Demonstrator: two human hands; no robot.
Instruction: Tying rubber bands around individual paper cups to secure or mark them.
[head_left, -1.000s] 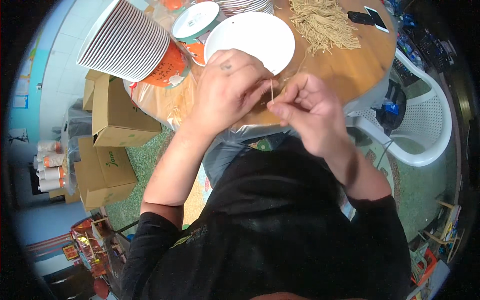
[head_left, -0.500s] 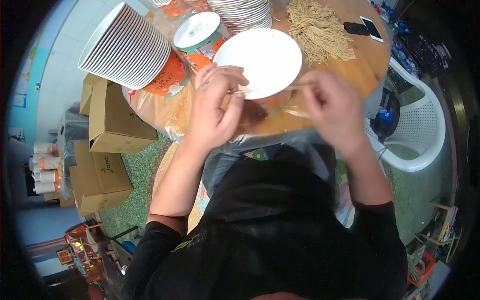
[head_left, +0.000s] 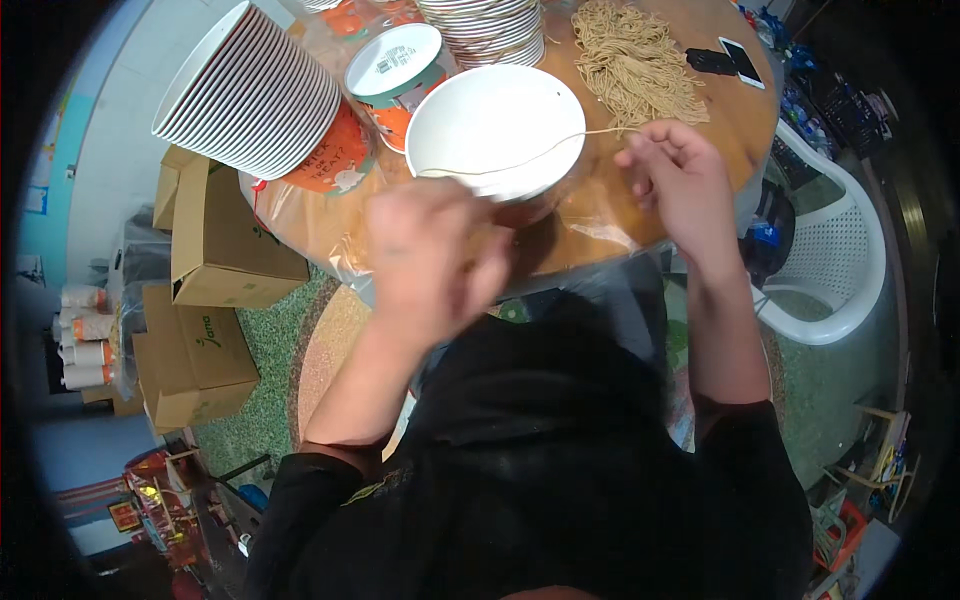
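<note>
While the right hand is raised beyond the right side of the white bucket, its thumb and forefinger are brought narrowly together on a piece of tan string, the other fingers loosely curled. The string runs from that pinch leftward across the mouth of the bucket, sagging a little, and its left part ends near the left hand. That hand is blurred, its thumb apart from the fingers; I cannot tell whether it grips the string or the rim. The light grip on the right seems chosen because the string is so thin, and holding it out to the side probably keeps it from bunching up.

The bucket is near the close edge of the desk, its open mouth tipped toward the person, likely so that the inside and rim are easy to see and reach. A small dark hole shows near its upper right rim; whether the string passes through any hole is too fine to tell.

Behind lies a loose pile of string, within easy reach of the right hand. To the left, a tall leaning stack of buckets is nested, presumably to save room, and an upside-down bucket stands just beside the white one. The phone lies past the pile, apparently out of the way.
</note>
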